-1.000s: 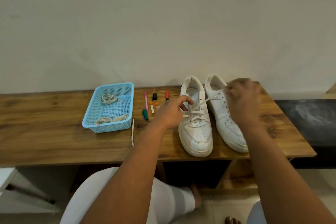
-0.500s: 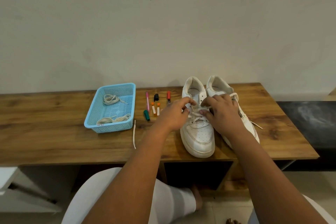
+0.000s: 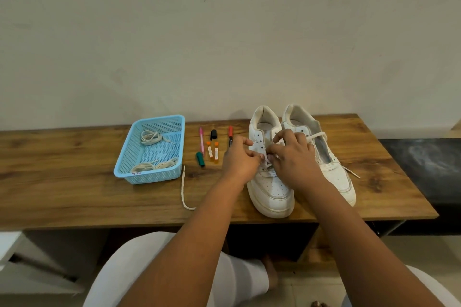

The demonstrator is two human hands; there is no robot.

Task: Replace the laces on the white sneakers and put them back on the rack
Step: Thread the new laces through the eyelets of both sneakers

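Observation:
Two white sneakers stand side by side on the wooden table (image 3: 74, 197), toes towards me. Both my hands are over the left sneaker (image 3: 272, 189). My left hand (image 3: 239, 159) pinches the white lace (image 3: 267, 165) at the eyelets on its left side. My right hand (image 3: 293, 157) pinches the same lace from the right, fingers curled over the tongue. The lace's free end loops across the right sneaker (image 3: 334, 169), which has no lacing, and trails onto the table. The crossing rows under my fingers are mostly hidden.
A light blue basket (image 3: 129, 157) with coiled laces sits at the left. Beside it lie a loose lace (image 3: 184, 192) and several markers and small tubes (image 3: 212, 147). A dark bench (image 3: 424, 164) adjoins the table's right end.
My right hand came down from the right sneaker's collar to the left sneaker's eyelets and met my left hand. The lace end now drapes over the right sneaker.

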